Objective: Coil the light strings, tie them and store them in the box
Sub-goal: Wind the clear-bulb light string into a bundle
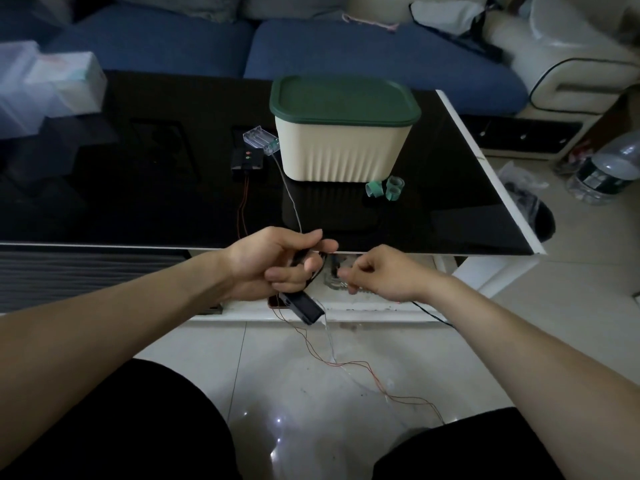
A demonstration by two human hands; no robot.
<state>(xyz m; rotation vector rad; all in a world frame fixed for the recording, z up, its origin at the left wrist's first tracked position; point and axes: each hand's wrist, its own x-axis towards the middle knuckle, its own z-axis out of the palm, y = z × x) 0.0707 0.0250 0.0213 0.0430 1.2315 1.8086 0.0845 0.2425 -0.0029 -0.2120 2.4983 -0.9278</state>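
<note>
Light-string wire (313, 344) trails to the floor, left hand (277, 263) gripping its coil, right hand (375, 273) pinching it.

lidded box (343, 147) blocking table (138, 202) centre, bare glass left

Blue sofa (346, 53), pale tiled floor (571, 323)

Head camera looks down, close over table (485, 188).
</note>
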